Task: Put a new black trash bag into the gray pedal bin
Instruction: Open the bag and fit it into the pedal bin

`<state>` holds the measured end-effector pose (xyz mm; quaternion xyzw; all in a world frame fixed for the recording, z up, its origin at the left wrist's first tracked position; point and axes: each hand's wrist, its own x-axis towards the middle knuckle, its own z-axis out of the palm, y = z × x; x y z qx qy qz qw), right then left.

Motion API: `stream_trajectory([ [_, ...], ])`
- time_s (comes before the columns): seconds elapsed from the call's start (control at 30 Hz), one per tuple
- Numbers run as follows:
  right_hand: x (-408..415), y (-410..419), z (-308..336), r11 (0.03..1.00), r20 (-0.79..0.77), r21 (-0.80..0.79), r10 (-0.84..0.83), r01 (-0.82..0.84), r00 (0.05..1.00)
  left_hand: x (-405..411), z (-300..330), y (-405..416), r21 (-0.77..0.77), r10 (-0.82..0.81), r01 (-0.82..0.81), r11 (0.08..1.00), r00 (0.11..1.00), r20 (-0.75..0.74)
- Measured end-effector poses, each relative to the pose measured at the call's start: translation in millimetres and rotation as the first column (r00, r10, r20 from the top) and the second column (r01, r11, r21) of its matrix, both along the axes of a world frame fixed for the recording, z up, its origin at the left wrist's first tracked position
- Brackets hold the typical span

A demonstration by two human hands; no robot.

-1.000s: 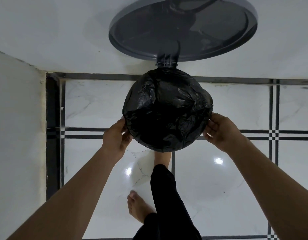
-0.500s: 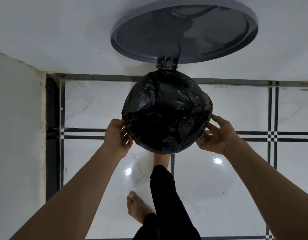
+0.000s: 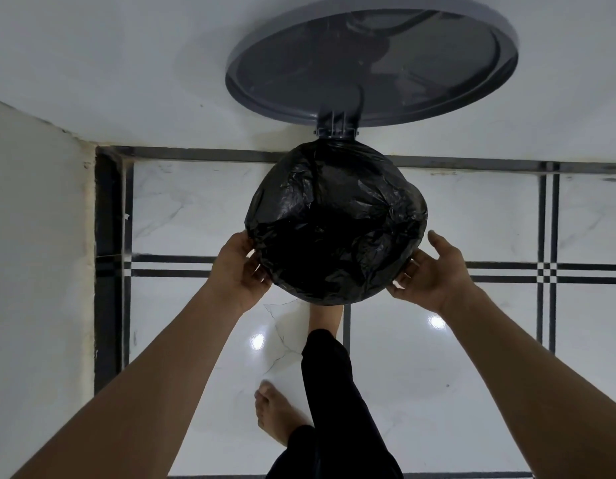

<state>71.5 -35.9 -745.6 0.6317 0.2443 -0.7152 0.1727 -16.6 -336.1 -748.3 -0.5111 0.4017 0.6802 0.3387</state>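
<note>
Seen from above: the bin (image 3: 337,150) stands at 12 o'clock from my feet, its round gray lid (image 3: 370,60) tipped up against the wall. The black trash bag (image 3: 336,224) is draped over the bin's mouth and hides its rim. At the bag's 8 o'clock edge my left hand (image 3: 239,271) pinches the plastic with curled fingers (image 3: 256,267). At its 4 o'clock edge my right hand (image 3: 431,271) lies cupped with loosely spread fingers, touching the bag's lower edge. One bare foot (image 3: 325,314) reaches under the bin; the other foot (image 3: 277,413) rests on the tiled floor (image 3: 472,357).
</note>
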Motion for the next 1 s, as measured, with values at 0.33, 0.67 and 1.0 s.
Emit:
stream_trajectory([
  [0.33,3,-6,-3,0.998,0.007,0.036,-0.054,0.054,0.999,-6,2,2,-0.027,0.076,-0.074,0.997,0.995,0.065],
  [0.67,-2,-12,-2,0.999,0.030,0.051,-0.005,0.003,1.000,3,-4,-7,0.038,0.089,-0.090,0.995,0.995,0.043],
  [1.0,-46,3,19,0.493,0.156,0.803,0.366,-0.333,0.917,-44,18,21,-0.786,-0.610,0.144,0.602,0.717,-0.336],
])
